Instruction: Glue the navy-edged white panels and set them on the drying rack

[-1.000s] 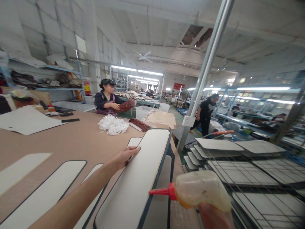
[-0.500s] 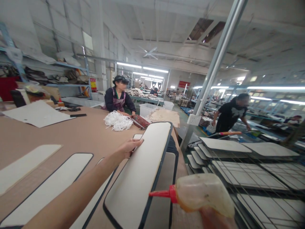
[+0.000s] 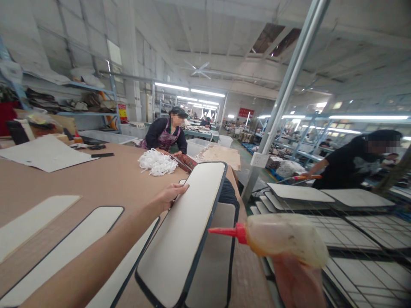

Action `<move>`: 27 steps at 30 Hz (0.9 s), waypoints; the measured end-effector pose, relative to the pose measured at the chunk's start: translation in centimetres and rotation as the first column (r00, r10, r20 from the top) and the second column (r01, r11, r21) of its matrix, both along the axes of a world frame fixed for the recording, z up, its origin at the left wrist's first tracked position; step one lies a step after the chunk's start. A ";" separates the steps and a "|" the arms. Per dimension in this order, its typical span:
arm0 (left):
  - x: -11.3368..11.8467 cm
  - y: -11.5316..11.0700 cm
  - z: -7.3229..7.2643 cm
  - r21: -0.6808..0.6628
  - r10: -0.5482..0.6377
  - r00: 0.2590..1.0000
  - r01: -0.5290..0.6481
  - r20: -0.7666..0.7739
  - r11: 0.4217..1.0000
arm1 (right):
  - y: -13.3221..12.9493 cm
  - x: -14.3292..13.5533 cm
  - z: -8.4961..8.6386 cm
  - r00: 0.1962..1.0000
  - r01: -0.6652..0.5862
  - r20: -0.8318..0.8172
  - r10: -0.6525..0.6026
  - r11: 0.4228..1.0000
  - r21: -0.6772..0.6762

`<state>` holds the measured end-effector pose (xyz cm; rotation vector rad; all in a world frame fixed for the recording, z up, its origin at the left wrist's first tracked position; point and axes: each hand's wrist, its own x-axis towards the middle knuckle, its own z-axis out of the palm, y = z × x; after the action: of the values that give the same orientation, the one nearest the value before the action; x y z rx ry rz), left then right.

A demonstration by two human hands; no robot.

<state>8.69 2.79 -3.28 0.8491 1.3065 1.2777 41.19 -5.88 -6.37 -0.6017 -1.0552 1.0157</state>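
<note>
My left hand [image 3: 171, 196] pinches the left edge of a long white panel [image 3: 188, 231] with rounded corners and a dark rim, holding it tilted over a stack. Below it lies the stack of similar dark-edged panels [image 3: 218, 252]. In my right hand [image 3: 297, 278] is a translucent squeeze bottle [image 3: 285, 235] with amber liquid inside, lying on its side in the grip. Its red nozzle [image 3: 224, 232] points left, its tip close to the panel's right edge; whether it touches, I cannot tell.
More white panels [image 3: 67, 248] lie on the brown table [image 3: 105, 179] at left. A white heap of strips [image 3: 157, 162] sits near a co-worker [image 3: 165, 132] across the table. At right, a wire rack [image 3: 353, 233] holds panels, with another person [image 3: 353, 158] bending behind it. A metal post [image 3: 282, 107] rises nearby.
The bottle has moved up along the panel's right edge. At right, the person has come closer and now grasps an orange handle. The co-worker across the table leans further over.
</note>
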 end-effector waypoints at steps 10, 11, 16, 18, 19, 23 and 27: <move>1.1 -0.8 0.6 0.013 -0.092 0.996 0.092 -0.002 0.996 | 2.8 -0.4 1.7 0.993 0.102 -0.068 -0.096 0.991 0.087; 1.0 -0.7 0.6 0.010 -0.089 0.996 0.089 -0.003 0.996 | 2.6 -0.2 1.4 0.995 0.091 -0.049 -0.087 0.993 0.079; 0.8 -0.6 0.5 0.002 -0.067 0.998 0.067 -0.003 0.998 | 1.4 0.2 0.6 1.000 0.007 -0.007 -0.007 0.997 0.070; 0.7 -0.6 0.6 0.000 -0.059 0.998 0.059 -0.004 0.998 | 0.9 0.2 0.5 0.999 -0.039 0.010 0.039 0.998 0.039; 0.7 -0.6 0.6 -0.001 -0.053 0.999 0.053 -0.005 0.999 | 0.6 0.1 0.4 0.998 -0.059 0.018 0.059 0.998 0.015; 0.4 -0.4 0.8 -0.005 -0.022 1.000 0.022 -0.019 1.000 | -0.1 -0.1 -1.2 0.995 -0.087 0.040 0.091 0.993 -0.077; -0.1 -0.3 0.8 -0.009 0.009 0.999 -0.009 -0.035 1.000 | -0.7 -0.6 -4.0 0.991 -0.097 0.078 0.105 0.991 -0.094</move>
<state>8.63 2.47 -2.45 0.8633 1.3442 1.2678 40.61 -6.62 -10.36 -0.6736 -1.1260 1.1399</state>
